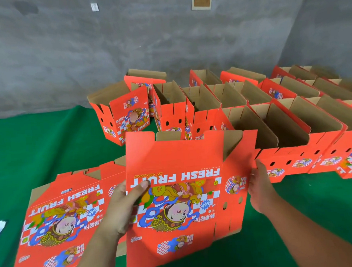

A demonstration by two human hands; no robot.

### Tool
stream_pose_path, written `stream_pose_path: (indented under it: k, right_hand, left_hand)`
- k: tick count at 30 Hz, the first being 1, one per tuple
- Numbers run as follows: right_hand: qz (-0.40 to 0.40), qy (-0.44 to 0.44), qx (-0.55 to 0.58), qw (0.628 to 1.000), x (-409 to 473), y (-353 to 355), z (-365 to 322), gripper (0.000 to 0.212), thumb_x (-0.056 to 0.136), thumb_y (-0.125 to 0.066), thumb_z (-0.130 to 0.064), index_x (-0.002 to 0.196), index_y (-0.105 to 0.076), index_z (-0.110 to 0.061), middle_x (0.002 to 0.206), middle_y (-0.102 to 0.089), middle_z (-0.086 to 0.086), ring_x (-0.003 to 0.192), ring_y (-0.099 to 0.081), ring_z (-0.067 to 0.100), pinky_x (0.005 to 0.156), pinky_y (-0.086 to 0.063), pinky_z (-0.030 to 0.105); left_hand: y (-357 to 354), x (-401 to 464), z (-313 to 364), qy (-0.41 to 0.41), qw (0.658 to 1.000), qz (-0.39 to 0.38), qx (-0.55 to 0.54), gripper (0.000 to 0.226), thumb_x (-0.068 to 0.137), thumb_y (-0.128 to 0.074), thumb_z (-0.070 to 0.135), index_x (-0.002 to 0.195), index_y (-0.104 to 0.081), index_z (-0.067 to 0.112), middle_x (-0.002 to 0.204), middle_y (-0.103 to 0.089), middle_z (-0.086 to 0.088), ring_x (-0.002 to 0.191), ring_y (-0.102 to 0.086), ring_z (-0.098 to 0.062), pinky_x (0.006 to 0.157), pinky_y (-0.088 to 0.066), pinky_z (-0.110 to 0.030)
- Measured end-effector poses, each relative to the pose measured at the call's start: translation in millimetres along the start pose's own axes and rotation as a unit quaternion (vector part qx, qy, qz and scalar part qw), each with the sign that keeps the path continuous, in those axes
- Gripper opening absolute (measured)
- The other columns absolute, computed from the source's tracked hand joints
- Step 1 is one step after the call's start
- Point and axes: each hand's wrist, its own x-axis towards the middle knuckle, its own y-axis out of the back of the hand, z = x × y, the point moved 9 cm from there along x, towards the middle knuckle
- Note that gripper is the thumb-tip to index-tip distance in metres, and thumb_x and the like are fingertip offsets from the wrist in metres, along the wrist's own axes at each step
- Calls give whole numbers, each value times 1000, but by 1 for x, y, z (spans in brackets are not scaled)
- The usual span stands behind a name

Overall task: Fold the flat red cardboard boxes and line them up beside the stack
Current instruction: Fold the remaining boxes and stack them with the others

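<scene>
Both hands (left (122, 207), right (259, 188)) grasping flat red box (174, 205) edges, above stack (59, 221).

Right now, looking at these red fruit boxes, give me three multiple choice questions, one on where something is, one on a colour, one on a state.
1. Where does the stack of flat boxes lie relative to the held box?
A. To its left
B. To its right
C. Behind the folded boxes

2. What colour is the floor covering?
A. Blue
B. Green
C. Grey

3. How is the held box right now?
A. Fully folded and set in line
B. Lying untouched on the stack
C. Still mostly flat, gripped by both hands

Answers: 1 A, the stack sits at lower left, partly under the held box. 2 B, green shows around the folded boxes. 3 C, the left hand grips its left edge and the right hand its right side panel.
</scene>
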Motion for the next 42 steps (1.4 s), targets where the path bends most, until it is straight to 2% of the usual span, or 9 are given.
stream_pose_path:
  k: [3,8,13,20,24,31,35,38,42]
  right_hand:
    - [-45,37,13,998,-1,-6,-21,62,100,-37,-64,111,-73,-16,97,-73,16,83,-71,25,82,-50,40]
    - [-26,68,36,997,-2,-16,-32,31,112,-39,-11,85,-53,-19,80,-46,3,71,-45,9,76,-52,26]
    - [-50,20,92,994,-9,-22,-20,49,112,-37,-34,73,-64,-19,64,-61,-3,59,-58,9,54,-49,22]
    - [-205,46,83,974,-45,-35,-29,50,89,-55,-66,119,-75,-30,104,-78,6,85,-75,26,79,-63,48]
    - [-200,112,-26,973,-50,-18,-43,62,92,-71,-18,137,-51,-56,104,-74,-26,72,-73,5,60,-60,27]
    - [-4,109,172,979,-51,27,-39,27,100,-56,-35,88,-75,-20,66,-72,3,51,-68,15,46,-53,23]
    - [71,111,125,983,-43,47,-20,28,102,-54,-33,116,-70,-15,88,-78,4,72,-72,16,76,-57,33]
    - [63,117,65,989,-46,40,-10,25,100,-57,-23,112,-73,-9,93,-77,4,78,-71,13,88,-50,39]
    - [31,85,84,992,-52,30,-4,61,87,-59,-74,119,-76,-25,117,-77,0,104,-74,16,99,-51,41]
  left_hand:
    - [-18,-1,10,-42,998,7,42,49,66,-90,62,97,-72,28,71,-75,4,51,-69,-10,44,-49,-16]
    - [-51,8,5,-108,984,7,142,104,68,-82,72,153,-22,67,162,-44,-8,145,-42,-48,113,-41,-69]
    - [-31,14,16,-248,913,83,313,106,77,-60,86,162,-2,57,171,-19,15,148,-19,-11,119,-19,-36]
    - [-46,12,-1,-261,926,40,271,90,85,-67,75,160,-23,52,168,4,22,162,-6,-16,125,-27,-58]
    - [-52,-2,-14,-255,926,44,276,72,83,-77,62,142,-36,55,160,3,32,149,-32,-49,118,-36,-59]
    - [-59,-19,-19,-266,909,46,316,39,92,-78,13,113,-57,38,152,-33,-29,145,-24,14,97,-37,-2]
    - [-59,-28,-21,-262,886,48,380,50,99,-65,44,144,-41,40,165,-21,-4,124,-16,42,91,-38,-3]
    - [-49,-28,-16,-215,906,91,353,34,99,-35,73,131,-38,60,149,-39,14,123,-48,18,90,-44,-17]
    - [-49,-9,-6,-182,902,111,374,19,102,-40,63,103,-39,44,92,-69,7,76,-69,-11,69,-52,-39]
